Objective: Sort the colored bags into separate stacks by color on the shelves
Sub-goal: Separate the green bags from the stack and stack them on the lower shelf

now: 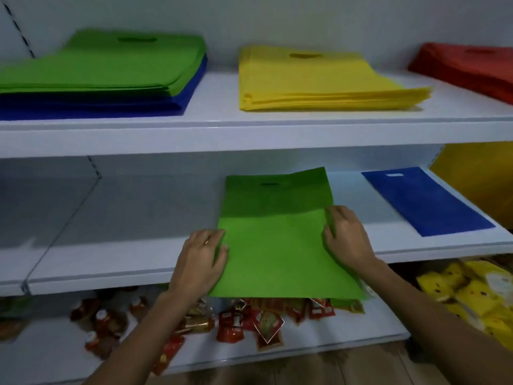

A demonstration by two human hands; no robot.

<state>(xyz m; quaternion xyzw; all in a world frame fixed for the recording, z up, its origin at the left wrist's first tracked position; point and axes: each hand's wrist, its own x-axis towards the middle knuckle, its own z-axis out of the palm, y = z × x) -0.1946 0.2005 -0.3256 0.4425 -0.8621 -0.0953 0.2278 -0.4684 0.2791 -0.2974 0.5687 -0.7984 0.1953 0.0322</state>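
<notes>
A single green bag [274, 245] lies flat on the middle shelf [111, 262]. Its handle slot points toward the back wall and its near edge overhangs the shelf front. It is held by its 2 long sides: the left hand [202, 257] pinches the left edge, fingers curled over the fabric, and the right hand [347, 237] grips the right edge, where the fabric lifts a little under the fingers. Holding both sides keeps the thin sheet spread and square, which I judge is meant to start a tidy green pile here.

The bag sits directly between the 2 hands, touching both, with most of its surface uncovered. Just to its right on the same shelf, apart from it, lies 1 blue bag [424, 201], likely the start of a blue pile.

On the top shelf [216, 115], a green stack [111, 68] rests directly on a blue stack [97, 107], so those 2 colours look unsorted as yet. A yellow stack [319, 81] and a red stack [466, 65] stand alone, well apart. Snack packets [263, 318] crowd the shelf below.
</notes>
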